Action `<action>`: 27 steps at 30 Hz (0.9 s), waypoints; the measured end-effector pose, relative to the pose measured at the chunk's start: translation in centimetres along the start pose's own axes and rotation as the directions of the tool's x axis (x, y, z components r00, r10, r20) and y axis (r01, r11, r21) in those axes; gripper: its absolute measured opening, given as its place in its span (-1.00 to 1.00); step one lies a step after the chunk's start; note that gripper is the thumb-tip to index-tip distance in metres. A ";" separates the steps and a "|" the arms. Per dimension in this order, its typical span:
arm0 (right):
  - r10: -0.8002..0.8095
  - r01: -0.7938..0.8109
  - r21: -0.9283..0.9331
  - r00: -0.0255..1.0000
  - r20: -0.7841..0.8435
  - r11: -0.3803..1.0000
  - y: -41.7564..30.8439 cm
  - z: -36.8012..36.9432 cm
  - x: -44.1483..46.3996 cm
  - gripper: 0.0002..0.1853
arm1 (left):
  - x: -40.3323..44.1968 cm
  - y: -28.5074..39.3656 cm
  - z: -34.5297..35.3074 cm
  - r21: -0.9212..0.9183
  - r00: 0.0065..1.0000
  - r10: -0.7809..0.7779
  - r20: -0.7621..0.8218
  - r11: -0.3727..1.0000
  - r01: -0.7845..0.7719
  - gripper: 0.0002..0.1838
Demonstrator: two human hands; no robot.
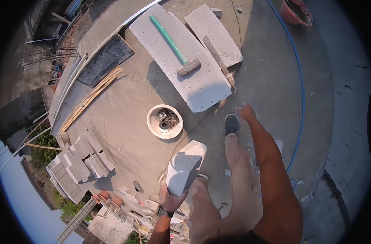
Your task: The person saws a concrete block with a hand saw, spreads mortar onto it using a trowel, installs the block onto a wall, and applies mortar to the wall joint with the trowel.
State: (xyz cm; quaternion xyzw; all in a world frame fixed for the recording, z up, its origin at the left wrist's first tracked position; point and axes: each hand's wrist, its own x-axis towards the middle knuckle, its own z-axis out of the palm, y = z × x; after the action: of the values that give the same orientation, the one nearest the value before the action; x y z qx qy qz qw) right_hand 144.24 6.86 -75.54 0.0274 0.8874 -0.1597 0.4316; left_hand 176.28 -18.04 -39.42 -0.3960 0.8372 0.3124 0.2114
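A pale grey block (186, 166) with a rough far end is in my left hand (170, 200), which grips its near end in front of my left leg. My right hand (245, 111) is stretched forward beside my right shoe (232, 124); its fingers look curled, and whether they hold anything is too small to make out. Ahead lies a large pale block (193, 87) with a green-handled hammer (169, 40) on top. A worn wooden-handled tool (218, 59) rests along its right edge, against a second block (218, 34). A white round bowl (153, 126) holds wire and a ring-shaped piece.
Stacked grey bricks (77, 164) stand at the left, below wooden strips (90, 97) and a dark board (106, 61). A blue hose (300, 81) curves down the right side. At the upper right is a reddish tub (290, 14). Rubble lies around my feet.
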 end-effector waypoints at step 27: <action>-0.211 0.360 0.137 0.771 -0.600 0.923 -9.6 -17.4 -21.6 -0.58 | -7.5 -1.1 -4.1 -0.422 0.953 -0.116 -0.280 0.907 -0.014 -0.01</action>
State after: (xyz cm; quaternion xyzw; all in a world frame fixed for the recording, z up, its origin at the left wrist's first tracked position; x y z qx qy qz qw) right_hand 142.77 5.04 -46.29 -0.0091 0.9426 -0.3161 0.1073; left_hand 181.17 -17.42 -32.37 -0.4968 0.7620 0.4154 0.0007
